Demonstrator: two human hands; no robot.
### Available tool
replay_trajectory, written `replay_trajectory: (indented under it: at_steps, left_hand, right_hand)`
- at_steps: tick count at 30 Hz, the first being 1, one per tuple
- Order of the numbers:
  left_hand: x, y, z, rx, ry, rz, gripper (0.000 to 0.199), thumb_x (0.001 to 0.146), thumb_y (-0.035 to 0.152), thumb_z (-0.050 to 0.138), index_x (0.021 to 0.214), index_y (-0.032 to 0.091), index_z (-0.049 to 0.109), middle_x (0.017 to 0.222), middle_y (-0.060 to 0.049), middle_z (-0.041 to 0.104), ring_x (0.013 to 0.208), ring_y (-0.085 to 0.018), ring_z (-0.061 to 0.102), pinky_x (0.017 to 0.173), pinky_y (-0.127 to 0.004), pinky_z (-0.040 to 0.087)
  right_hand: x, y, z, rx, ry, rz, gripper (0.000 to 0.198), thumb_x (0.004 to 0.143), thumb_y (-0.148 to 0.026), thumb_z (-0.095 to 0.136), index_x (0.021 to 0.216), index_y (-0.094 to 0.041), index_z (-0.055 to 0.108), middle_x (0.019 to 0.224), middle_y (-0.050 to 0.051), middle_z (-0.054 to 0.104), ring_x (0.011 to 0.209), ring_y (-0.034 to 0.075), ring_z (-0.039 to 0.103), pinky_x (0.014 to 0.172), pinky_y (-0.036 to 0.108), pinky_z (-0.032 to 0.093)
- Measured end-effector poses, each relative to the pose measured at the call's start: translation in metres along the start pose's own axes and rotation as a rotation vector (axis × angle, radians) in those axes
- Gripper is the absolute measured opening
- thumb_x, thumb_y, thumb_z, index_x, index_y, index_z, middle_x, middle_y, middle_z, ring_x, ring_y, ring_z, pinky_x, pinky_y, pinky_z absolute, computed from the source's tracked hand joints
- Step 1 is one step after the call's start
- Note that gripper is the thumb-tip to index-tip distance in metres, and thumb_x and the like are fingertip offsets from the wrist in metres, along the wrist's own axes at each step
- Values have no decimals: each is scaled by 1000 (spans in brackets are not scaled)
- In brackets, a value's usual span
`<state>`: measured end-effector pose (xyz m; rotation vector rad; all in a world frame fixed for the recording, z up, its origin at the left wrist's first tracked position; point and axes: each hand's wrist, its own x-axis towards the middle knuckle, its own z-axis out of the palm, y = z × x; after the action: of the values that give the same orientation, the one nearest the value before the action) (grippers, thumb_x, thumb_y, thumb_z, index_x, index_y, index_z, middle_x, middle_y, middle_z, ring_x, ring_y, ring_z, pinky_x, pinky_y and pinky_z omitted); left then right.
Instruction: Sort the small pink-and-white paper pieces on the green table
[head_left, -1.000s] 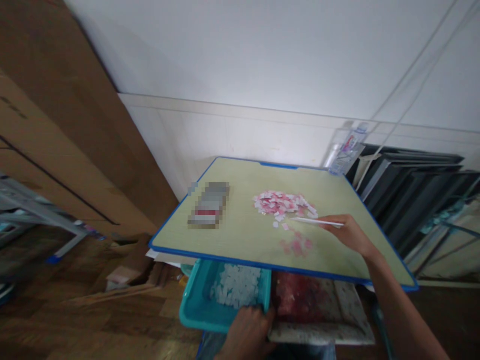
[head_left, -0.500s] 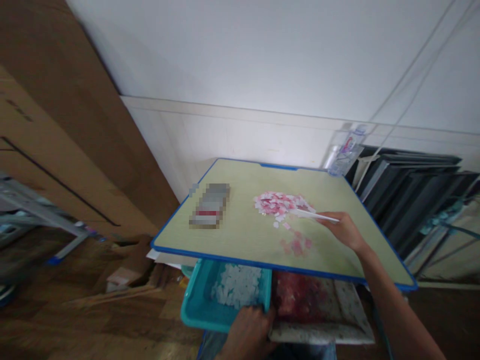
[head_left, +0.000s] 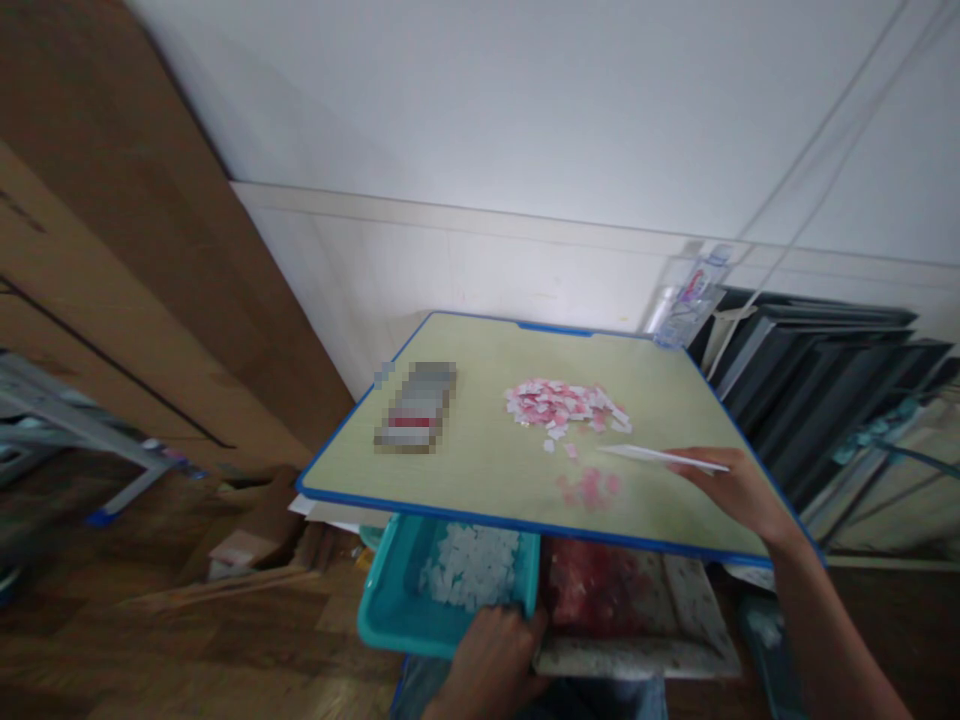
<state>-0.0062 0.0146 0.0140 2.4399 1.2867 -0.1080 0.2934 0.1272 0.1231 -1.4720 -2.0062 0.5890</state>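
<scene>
My right hand [head_left: 724, 485] is closed round a slim white tool with a pointed blade-like end [head_left: 637, 453], whose exact kind I cannot make out. Its tip hovers over or touches the folding table [head_left: 480, 470], just right of a loose heap of small pink-and-white flakes [head_left: 555, 403]. A few flakes lie apart in front of the heap, near a pink wet stain [head_left: 592, 488]. Below the table's front edge, my left hand [head_left: 495, 650] curls over the near right corner of a teal plastic basin [head_left: 412, 635] containing white flakes [head_left: 472, 565]. Its fingertips are partly hidden.
Beside the basin, a stained whitish tray [head_left: 637, 660] holds red wet matter. A pixelated flat object [head_left: 416, 410] lies on the table's left. A clear bottle [head_left: 690, 300] stands at the back right, near stacked dark panels [head_left: 832, 380]. Tall cardboard [head_left: 150, 250] stands left.
My right hand has drawn the white tool rightward and slightly toward me, away from the heap. My left hand stays at the basin corner. The view has shifted slightly.
</scene>
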Motion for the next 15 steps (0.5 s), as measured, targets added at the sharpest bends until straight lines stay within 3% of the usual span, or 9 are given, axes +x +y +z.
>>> replay_trajectory:
  at_steps: [4, 12, 15]
  left_hand:
    - [0, 0, 1, 12, 11, 6, 44, 75, 36, 54, 114, 18, 47, 80, -10, 60, 72, -28, 56, 61, -35, 43]
    - [1, -2, 7, 12, 32, -1, 39, 73, 36, 58, 107, 18, 51, 78, -9, 61, 71, -27, 56, 61, -35, 43]
    - [0, -2, 7, 12, 39, -2, 42, 73, 37, 58, 110, 18, 50, 78, -9, 60, 71, -27, 56, 61, -35, 43]
  right_hand:
    - [18, 3, 12, -26, 142, 65, 34, 71, -40, 53, 81, -12, 69, 77, 8, 69, 67, 24, 62, 58, 32, 50]
    - [38, 5, 30, -11, 98, 114, 33, 71, -38, 52, 73, -10, 69, 59, 4, 65, 50, 18, 56, 42, 25, 42]
    - [37, 6, 29, 14, 81, 110, 33, 72, -38, 51, 80, -11, 69, 65, 4, 67, 54, 19, 58, 45, 26, 44]
